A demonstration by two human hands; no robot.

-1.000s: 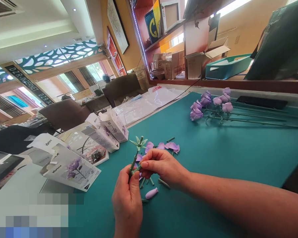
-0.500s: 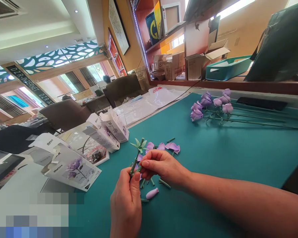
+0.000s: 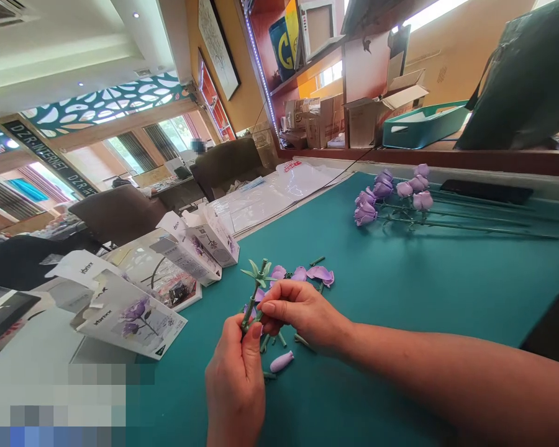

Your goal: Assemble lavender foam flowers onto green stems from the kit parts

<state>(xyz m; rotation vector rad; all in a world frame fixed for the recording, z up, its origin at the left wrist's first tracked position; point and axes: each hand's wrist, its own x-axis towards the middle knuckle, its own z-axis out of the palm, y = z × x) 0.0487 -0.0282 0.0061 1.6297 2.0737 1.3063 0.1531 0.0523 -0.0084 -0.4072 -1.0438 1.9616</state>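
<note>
Two bare hands work at the middle of a bench (image 3: 447, 292) topped with a teal surface, seen from the person's head. The left hand (image 3: 235, 372) is closed, gripping a green plastic flower stem (image 3: 252, 307) that tilts upward, with a spray of narrow leaves at its top. The right hand (image 3: 302, 310) reaches in from the right, its curled fingers pinching the stem just above the left hand. Together the hands hide the stem's lower part.

Just beyond the stem lie three loose lilac petals (image 3: 299, 274), and a fourth shows partly just beside it. Below the stem are one lilac bud (image 3: 282, 361) and about five small green plastic pieces (image 3: 305, 340), some partly hidden by the hands.

Well to the stem's right lie about eight purple flowers (image 3: 382, 189) on long stems, and beyond them one flat black object (image 3: 487, 191). To its left are two white boxes (image 3: 190, 254) and one flattened printed box (image 3: 130, 316) showing purple flowers. Farther off behind the stem are one clear plastic bag (image 3: 279, 195), two brown armchairs (image 3: 118, 214) and one teal tray (image 3: 423, 124) on a shelf.
</note>
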